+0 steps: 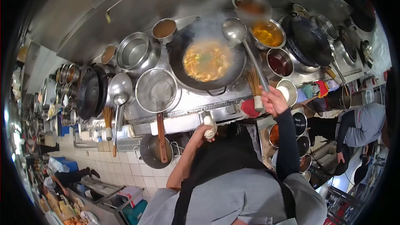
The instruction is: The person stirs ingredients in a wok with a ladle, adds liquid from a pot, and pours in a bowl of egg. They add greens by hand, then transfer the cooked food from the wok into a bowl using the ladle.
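My right hand [274, 101] is closed around the handle of a long steel ladle [234, 31]. The ladle's bowl is over the far right rim of a black wok [177, 54]. Inside the wok, chopped food [207, 60] lies in a yellowish-orange liquid, and steam rises from it. Below the wok's near side, my left hand [203, 133] grips a folded white cloth [210, 126] at the counter's front edge. A bamboo brush [255, 85] and a red cloth [247, 108] are just left of my right hand.
A large strainer [156, 89] and a perforated skimmer [120, 86] are left of the wok. To its right stand pots of yellow liquid [266, 34] and dark red sauce [280, 62]. A stockpot [154, 152] is below the counter. One person [362, 127] is at far right, another [66, 181] at lower left.
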A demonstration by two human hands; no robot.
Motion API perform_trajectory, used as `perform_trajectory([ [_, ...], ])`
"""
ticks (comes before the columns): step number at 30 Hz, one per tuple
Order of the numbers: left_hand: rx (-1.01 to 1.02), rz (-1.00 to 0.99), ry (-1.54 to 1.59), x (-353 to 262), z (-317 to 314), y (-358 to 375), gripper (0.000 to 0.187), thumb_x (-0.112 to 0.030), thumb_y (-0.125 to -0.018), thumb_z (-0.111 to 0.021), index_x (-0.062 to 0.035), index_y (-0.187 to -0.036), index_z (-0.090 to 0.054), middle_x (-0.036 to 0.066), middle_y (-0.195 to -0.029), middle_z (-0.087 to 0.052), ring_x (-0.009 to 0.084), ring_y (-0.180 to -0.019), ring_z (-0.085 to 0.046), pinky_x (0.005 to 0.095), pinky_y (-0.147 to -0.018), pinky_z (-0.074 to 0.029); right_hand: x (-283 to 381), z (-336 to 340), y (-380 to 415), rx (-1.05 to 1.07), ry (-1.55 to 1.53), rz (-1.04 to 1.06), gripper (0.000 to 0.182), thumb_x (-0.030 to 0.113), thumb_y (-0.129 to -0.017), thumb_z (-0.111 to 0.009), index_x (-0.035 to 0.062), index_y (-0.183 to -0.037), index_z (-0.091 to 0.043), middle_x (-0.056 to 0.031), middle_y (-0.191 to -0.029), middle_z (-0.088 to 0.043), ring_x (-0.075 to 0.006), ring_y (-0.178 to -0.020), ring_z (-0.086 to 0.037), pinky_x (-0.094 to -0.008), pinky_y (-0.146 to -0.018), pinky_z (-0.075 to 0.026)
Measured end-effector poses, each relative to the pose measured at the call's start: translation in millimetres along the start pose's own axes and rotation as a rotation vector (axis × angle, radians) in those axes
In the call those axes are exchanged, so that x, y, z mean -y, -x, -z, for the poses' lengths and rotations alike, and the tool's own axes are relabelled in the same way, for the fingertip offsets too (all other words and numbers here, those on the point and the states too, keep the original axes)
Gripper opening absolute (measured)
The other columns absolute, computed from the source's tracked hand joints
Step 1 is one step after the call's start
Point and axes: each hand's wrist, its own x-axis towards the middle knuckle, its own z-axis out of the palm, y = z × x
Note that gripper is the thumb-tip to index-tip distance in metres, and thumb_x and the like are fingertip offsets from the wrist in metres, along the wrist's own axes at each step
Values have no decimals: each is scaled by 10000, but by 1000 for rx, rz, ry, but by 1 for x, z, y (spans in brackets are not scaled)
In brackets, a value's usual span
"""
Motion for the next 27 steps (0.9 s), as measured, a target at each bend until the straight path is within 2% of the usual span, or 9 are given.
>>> perform_trajectory([
  [3,-96,-61,28,14,8,36,402,-334,-964,-590,-1,-1188,-557,147,-943,-712,213,-708,-712,275,-543,-550,-24,-60,-14,-104,133,129,225,97,-986,-590,59,-1198,-523,20,-685,-456,-49,-448,-366,-235,-361,-274],
  [5,-131,-52,-56,15,19,57,370,-262,-939,-663,-13,-1195,-567,155,-966,-711,224,-778,-725,291,-593,-573,-19,-72,11,-104,279,144,190,78,-980,-583,50,-1155,-516,20,-662,-449,-56,-433,-362,-251,-346,-279],
  [8,-222,12,-90,37,41,79,422,-174,-867,-749,-7,-1213,-576,140,-973,-717,230,-767,-716,320,-632,-576,8,-92,54,-128,575,194,249,85,-980,-587,27,-1212,-518,32,-645,-457,-51,-427,-372,-248,-345,-297],
  [11,-537,-212,-749,97,96,87,522,-198,-804,-803,-16,-1234,-569,134,-1008,-713,266,-850,-708,368,-740,-567,27,-116,76,-123,682,286,361,90,-985,-591,25,-1330,-508,29,-672,-484,-47,-429,-383,-240,-361,-320],
  [12,-627,-116,-847,118,118,91,685,-239,-765,-824,-54,-1352,-521,184,-1134,-704,332,-1096,-670,421,-918,-525,32,-131,82,-133,671,308,391,88,-986,-590,27,-1360,-497,30,-675,-483,-46,-432,-384,-237,-365,-324],
  [15,-826,176,-757,184,183,99,673,-263,-737,-839,-65,-1322,-571,213,-1180,-694,347,-1094,-676,426,-924,-529,42,-160,85,-125,616,376,466,89,-984,-602,32,-1426,-465,36,-687,-482,-38,-449,-388,-226,-379,-333],
  [20,-947,339,-632,310,274,148,589,-313,-738,-828,17,-1186,-635,238,-1129,-705,358,-1095,-684,443,-912,-535,58,-199,86,-114,626,527,449,100,-984,-613,10,-1404,-484,44,-656,-478,-30,-459,-397,-220,-392,-318],
  [24,-898,430,-738,293,252,185,491,-283,-760,-792,63,-1079,-653,235,-1060,-722,372,-1045,-702,457,-846,-556,67,-212,92,-101,639,568,447,102,-985,-608,-9,-1399,-480,49,-638,-472,-29,-456,-398,-221,-400,-309],
  [27,-982,340,-738,305,252,192,423,-239,-766,-761,52,-1054,-656,225,-1027,-727,372,-987,-717,460,-781,-566,66,-213,86,34,453,515,447,114,-989,-611,8,-1403,-482,28,-700,-482,-25,-459,-379,-200,-382,-311],
])
